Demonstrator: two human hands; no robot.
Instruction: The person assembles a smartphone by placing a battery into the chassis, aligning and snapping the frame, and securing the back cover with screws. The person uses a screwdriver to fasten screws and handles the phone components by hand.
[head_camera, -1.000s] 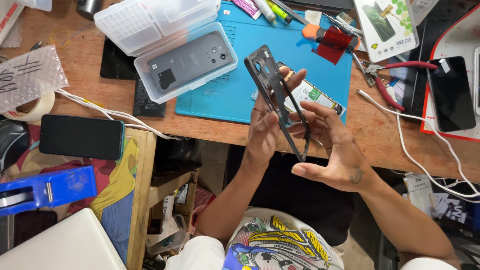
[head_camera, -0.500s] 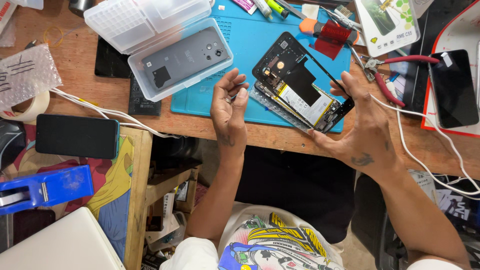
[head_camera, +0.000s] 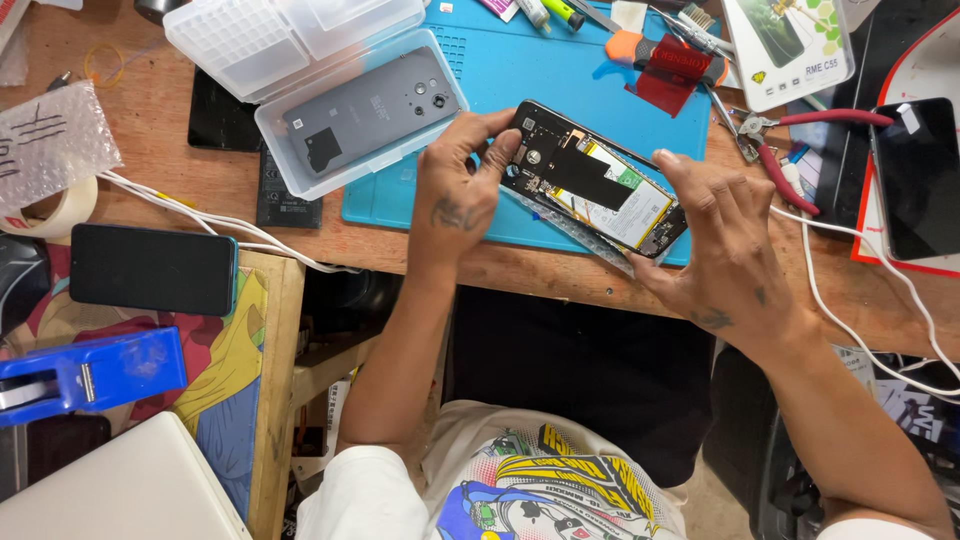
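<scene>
An opened phone (head_camera: 590, 182), its back off so the black board and white battery show, lies tilted over the near edge of a blue work mat (head_camera: 560, 80). My left hand (head_camera: 458, 190) grips its top-left corner with thumb and fingers. Holding the lower right end is my right hand (head_camera: 722, 235), fingers curled over the edge. A thin grey panel sticks out underneath the phone.
A clear plastic box (head_camera: 345, 120) holds a grey phone back cover. A black phone (head_camera: 152, 268) lies on the side table, a blue tape dispenser (head_camera: 90, 375) below it. Red-handled pliers (head_camera: 800, 140), another black phone (head_camera: 918, 175), white cables (head_camera: 850, 290) and tools sit right.
The phone was held upright edge-on in both hands, then came down flat onto the mat. My left hand let go briefly and now grips its top corner.
</scene>
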